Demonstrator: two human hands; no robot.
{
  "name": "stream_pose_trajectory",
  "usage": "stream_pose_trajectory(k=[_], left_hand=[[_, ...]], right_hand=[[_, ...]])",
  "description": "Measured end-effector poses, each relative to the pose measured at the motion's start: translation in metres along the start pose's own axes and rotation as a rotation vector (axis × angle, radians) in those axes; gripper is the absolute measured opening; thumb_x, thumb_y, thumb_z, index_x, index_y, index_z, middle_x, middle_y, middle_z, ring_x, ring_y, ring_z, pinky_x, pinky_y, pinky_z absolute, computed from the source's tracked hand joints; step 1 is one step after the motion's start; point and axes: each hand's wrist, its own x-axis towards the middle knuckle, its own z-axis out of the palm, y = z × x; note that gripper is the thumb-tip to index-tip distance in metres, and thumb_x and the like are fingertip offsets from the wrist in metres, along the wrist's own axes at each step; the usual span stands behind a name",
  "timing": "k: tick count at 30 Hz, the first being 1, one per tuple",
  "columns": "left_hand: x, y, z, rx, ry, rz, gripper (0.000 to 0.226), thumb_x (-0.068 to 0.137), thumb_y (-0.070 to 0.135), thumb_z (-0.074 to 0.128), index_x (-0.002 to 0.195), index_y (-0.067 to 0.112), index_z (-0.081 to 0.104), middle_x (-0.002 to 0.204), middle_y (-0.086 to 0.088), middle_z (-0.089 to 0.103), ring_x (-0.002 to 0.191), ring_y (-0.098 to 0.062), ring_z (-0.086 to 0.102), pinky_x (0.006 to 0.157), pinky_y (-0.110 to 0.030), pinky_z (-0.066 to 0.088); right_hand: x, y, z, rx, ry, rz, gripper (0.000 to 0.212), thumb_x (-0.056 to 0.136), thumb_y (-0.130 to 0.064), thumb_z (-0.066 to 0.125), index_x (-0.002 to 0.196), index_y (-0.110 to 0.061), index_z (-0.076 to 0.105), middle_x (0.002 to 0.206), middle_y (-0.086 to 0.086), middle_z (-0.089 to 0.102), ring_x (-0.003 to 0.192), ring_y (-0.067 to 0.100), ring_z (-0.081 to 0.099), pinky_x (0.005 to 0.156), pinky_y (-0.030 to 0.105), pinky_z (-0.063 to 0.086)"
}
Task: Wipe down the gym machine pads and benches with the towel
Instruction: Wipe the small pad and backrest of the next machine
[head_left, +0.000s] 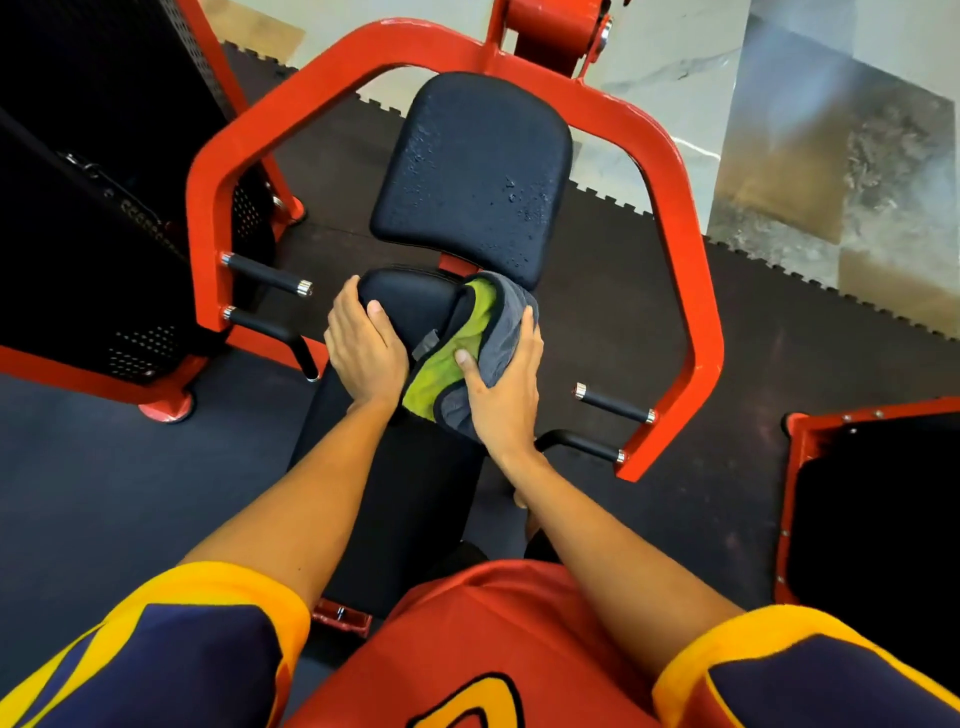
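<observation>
A red gym machine has two black pads. The upper back pad (475, 174) carries wet droplets. Below it sits the smaller seat pad (415, 304). A grey and green towel (457, 348) drapes over the seat pad's right side. My right hand (501, 387) grips the towel, thumb on the green face and fingers round the grey outer side. My left hand (363, 345) holds the seat pad's left edge, thumb lying on top.
The red frame arm (691, 291) arcs around the pads, with black handles at left (267, 275) and right (613, 405). A black perforated weight-stack housing (78, 208) stands left. Another red-framed machine (872, 509) sits right. Dark rubber floor mats (649, 291) lie below.
</observation>
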Motion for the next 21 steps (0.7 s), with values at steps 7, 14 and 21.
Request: stream_pose_trajectory(k=[7,14,21], left_hand=[[0.000,0.005,-0.004,-0.009,-0.027,-0.020,0.047,0.107,0.029,0.029,0.144,0.008,0.048,0.140,-0.010,0.058,0.126,-0.029,0.052,0.104,-0.042,0.037],[0.004,0.017,-0.001,-0.061,-0.052,-0.164,0.043,0.106,0.022,0.036,0.145,0.008,0.047,0.143,-0.009,0.055,0.135,-0.028,0.046,0.116,-0.043,0.025],[0.004,0.038,0.004,-0.036,0.026,-0.265,0.042,0.104,0.016,0.041,0.145,0.008,0.048,0.148,-0.010,0.052,0.141,-0.026,0.041,0.120,-0.042,0.020]], right_hand=[[-0.051,0.037,-0.005,-0.053,-0.160,0.063,0.101,0.096,-0.039,0.071,0.166,-0.025,0.000,0.173,-0.005,0.007,0.156,0.019,0.019,0.121,0.038,0.031],[-0.034,0.024,-0.042,0.085,-0.114,0.048,0.076,0.101,-0.029,0.067,0.161,-0.038,0.022,0.154,-0.040,0.026,0.139,-0.013,0.030,0.119,0.028,0.034],[0.012,-0.022,-0.078,0.210,0.069,-0.130,0.073,0.101,-0.022,0.068,0.161,-0.026,0.028,0.161,-0.022,0.033,0.146,-0.013,0.027,0.110,0.004,0.024]])
